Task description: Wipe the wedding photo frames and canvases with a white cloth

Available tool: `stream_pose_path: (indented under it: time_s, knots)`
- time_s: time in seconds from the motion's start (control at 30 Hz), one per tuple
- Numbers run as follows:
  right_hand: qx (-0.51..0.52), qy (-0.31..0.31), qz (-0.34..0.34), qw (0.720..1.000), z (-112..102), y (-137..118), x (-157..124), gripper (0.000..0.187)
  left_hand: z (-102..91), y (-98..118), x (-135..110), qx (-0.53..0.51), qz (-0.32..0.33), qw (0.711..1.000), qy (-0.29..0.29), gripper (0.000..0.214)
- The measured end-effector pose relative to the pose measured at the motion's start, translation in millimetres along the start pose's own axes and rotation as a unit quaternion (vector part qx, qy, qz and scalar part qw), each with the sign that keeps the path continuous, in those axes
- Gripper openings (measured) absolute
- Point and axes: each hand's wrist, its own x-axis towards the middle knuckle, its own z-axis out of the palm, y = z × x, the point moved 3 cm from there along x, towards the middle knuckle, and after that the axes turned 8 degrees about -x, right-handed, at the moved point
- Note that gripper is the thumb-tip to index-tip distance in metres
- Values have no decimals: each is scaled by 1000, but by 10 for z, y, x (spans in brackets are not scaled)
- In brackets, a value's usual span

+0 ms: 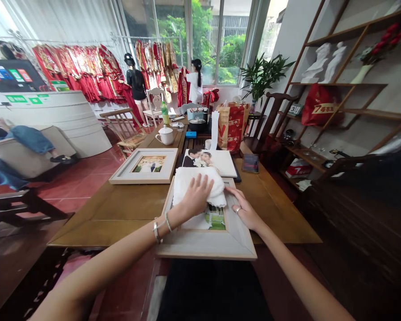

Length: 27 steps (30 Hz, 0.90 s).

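White cloth (187, 180) was pressed on grey frame (234, 240), at near edge of surface (120, 209), by left hand (195, 196); fingers spread flat, nothing gripped. Frame was steadied by right hand (245, 211), fingers open. Wiping judged partly done: lower glass not yet covered.

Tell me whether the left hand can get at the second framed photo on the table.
Probably yes: the left hand rests on the white cloth, and the second framed photo lies flat nearby, only bare table between.
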Motion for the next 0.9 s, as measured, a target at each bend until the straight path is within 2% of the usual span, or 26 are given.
stream_pose_path:
  time_s: [0.1, 0.27, 0.37, 0.43, 0.53, 0.7, 0.8, 0.9]
  knots:
    - [0, 4, 2, 1000, 0, 2, -3, 64, -67, 119, -94, -10, 24, 999, -33, 71]
    - [2, -8, 0, 1000, -9, -32, -13, 62, -245, 523, -690, -94, 103, 979, -149, 72]
    - [1, -13, 11, 1000, -11, -52, -21, 61, -346, 737, -994, -159, 159, 960, -165, 72]
    - [3, -12, 17, 1000, -10, -47, -22, 61, -349, 807, -1054, -174, 156, 959, -162, 73]
    - [13, -2, 14, 1000, -10, -14, -15, 58, -262, 801, -944, -159, 112, 969, -156, 75]
    - [49, 14, 6, 999, -11, 35, -2, 42, -108, 638, -561, -107, 55, 986, -119, 75]
    - [64, 30, 20, 997, -9, 40, 0, 39, -85, 496, -349, -70, -6, 993, -97, 75]
    - [72, 37, 40, 996, 0, 37, 0, 42, -106, 451, -267, -69, -17, 993, -93, 75]
